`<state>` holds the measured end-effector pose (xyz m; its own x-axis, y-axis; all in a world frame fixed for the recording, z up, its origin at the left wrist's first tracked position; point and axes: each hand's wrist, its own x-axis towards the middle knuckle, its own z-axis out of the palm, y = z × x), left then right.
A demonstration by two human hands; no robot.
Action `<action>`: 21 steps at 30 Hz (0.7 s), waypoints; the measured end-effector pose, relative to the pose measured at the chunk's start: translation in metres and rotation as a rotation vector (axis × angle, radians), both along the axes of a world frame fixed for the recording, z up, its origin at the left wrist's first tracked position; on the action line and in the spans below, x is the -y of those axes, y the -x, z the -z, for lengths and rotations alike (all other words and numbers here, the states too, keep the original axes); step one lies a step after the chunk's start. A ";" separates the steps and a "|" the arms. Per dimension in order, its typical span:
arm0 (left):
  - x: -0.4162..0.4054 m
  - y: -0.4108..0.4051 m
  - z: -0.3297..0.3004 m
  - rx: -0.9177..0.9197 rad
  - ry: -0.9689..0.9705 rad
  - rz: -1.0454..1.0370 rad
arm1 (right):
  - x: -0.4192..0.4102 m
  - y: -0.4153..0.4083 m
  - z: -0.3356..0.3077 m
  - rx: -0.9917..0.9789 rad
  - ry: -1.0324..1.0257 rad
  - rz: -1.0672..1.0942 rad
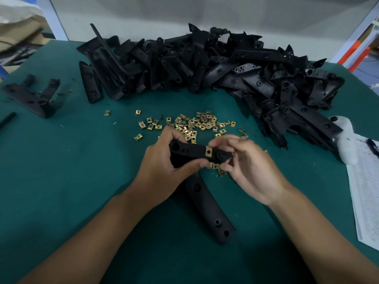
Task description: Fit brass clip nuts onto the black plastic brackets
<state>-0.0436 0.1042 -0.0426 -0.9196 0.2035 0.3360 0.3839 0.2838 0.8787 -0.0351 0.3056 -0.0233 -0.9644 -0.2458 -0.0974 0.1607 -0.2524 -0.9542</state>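
My left hand [164, 167] grips the upper end of a long black plastic bracket [207, 203], whose lower arm runs down toward me over the table. A brass clip nut [208, 151] sits on the bracket's top edge. My right hand [246, 160] pinches the bracket's right tip next to that nut, and a few more brass nuts [215, 166] show under its fingers. Several loose brass clip nuts [196, 121] lie scattered just beyond my hands.
A big heap of black brackets [205, 64] fills the back of the green table [71, 160]. Two brackets [34, 95] lie apart at the far left. A printed sheet [365, 191] and a white object [346, 138] sit at the right edge.
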 end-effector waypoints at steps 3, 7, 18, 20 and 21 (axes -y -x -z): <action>0.001 -0.001 0.001 0.014 -0.029 0.015 | -0.006 0.008 0.000 0.281 0.421 0.019; 0.000 -0.002 0.003 0.006 -0.015 0.029 | -0.015 0.012 -0.003 0.407 0.635 0.048; 0.000 -0.002 0.004 -0.028 0.015 0.036 | -0.013 0.010 0.002 0.330 0.378 0.083; 0.000 -0.002 0.005 -0.026 0.016 0.051 | -0.013 0.010 0.002 0.279 0.336 0.070; 0.000 -0.002 0.005 -0.024 0.018 0.064 | -0.013 0.010 0.002 0.246 0.335 0.055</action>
<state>-0.0416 0.1046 -0.0475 -0.8964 0.2675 0.3536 0.4225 0.2735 0.8641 -0.0447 0.3187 -0.0249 -0.9348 -0.2523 -0.2501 0.3517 -0.5567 -0.7526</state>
